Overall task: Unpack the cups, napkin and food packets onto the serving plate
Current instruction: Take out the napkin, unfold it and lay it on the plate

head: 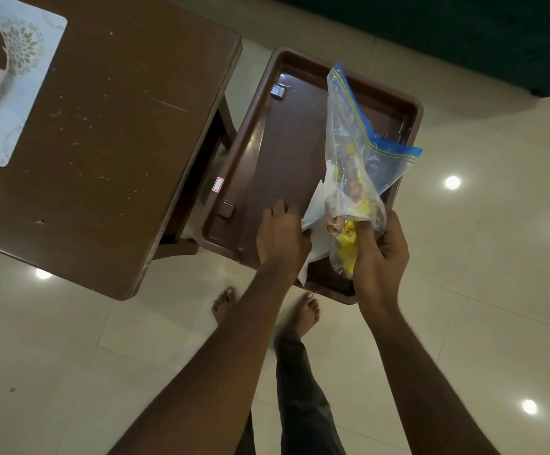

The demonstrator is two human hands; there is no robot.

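Observation:
A clear zip bag [354,133] with a blue seal stands over the brown serving tray [267,149], its open end pointing away from me. Yellow food packets [347,244] and other items show through its lower part. My right hand [380,254] grips the bag's bottom end over the tray's near right corner. My left hand [282,234] holds a white napkin [316,224] that sticks out beside the bag. No cups can be made out clearly inside the bag.
A brown table [119,133] stands to the left of the tray, with a patterned placemat [21,93] and a dish on its far left corner. Glossy tiled floor lies all around. My bare feet [300,313] are below the tray's near edge.

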